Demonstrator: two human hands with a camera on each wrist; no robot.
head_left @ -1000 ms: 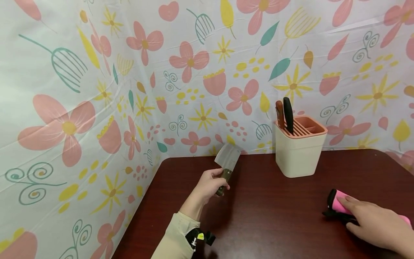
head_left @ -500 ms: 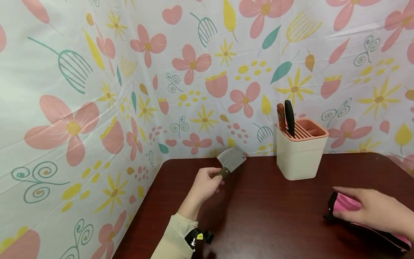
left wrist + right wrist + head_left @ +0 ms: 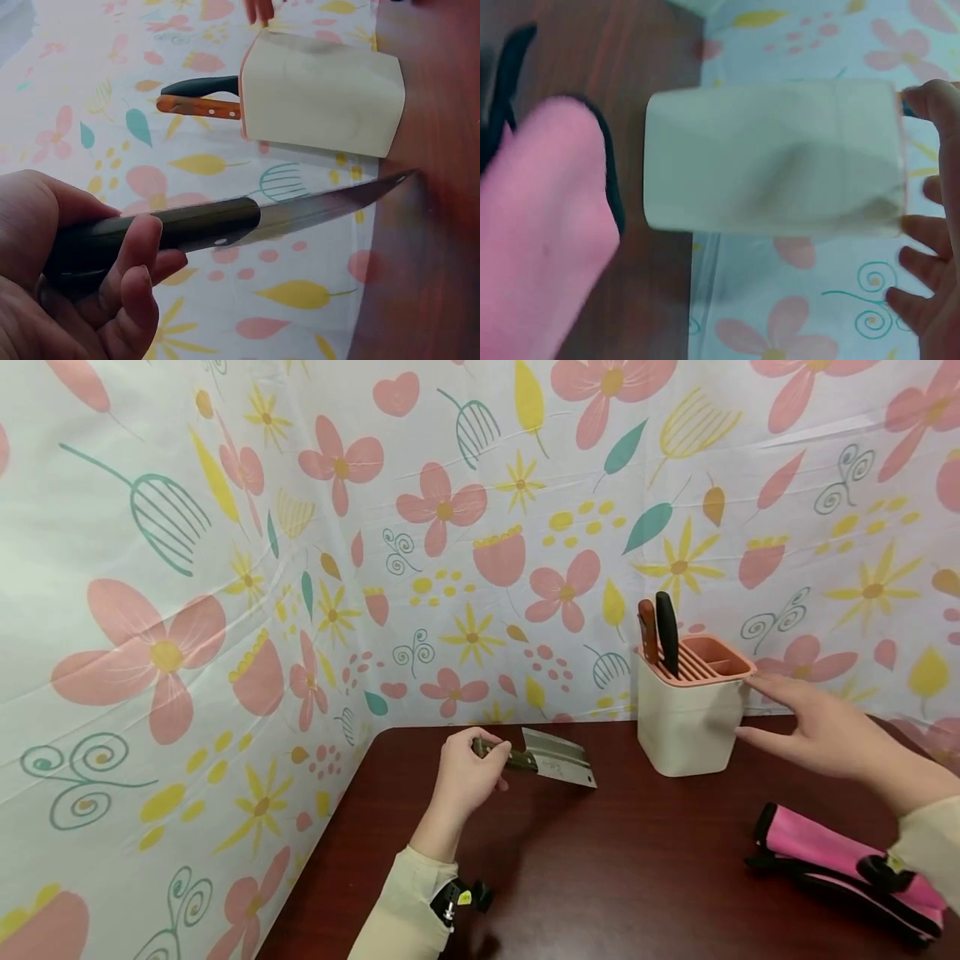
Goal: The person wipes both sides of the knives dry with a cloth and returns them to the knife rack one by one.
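Observation:
In the head view my left hand [image 3: 467, 770] grips the dark handle of a cleaver [image 3: 561, 758], its broad blade pointing right, above the table. The left wrist view shows the fingers curled round the handle [image 3: 172, 229]. To the right, a cream knife block [image 3: 686, 731] with a coral slotted top stands upright. My right hand [image 3: 832, 727] is at the block's right side, thumb and fingers spread. In the right wrist view its fingertips lie by the block's top rim; I cannot tell whether they touch. A brown-handled knife [image 3: 648, 631] and a black-handled knife [image 3: 667, 631] stand in the slots.
A pink pouch [image 3: 840, 843] with black trim lies on the dark red-brown table [image 3: 637, 860] beneath the right forearm. Flower-patterned cloth [image 3: 450, 568] hangs behind the table and along its left side.
My right hand has left the pink pouch and moved up and left to the knife block. My left hand has turned the cleaver, so its blade swings from pointing up and away to pointing right.

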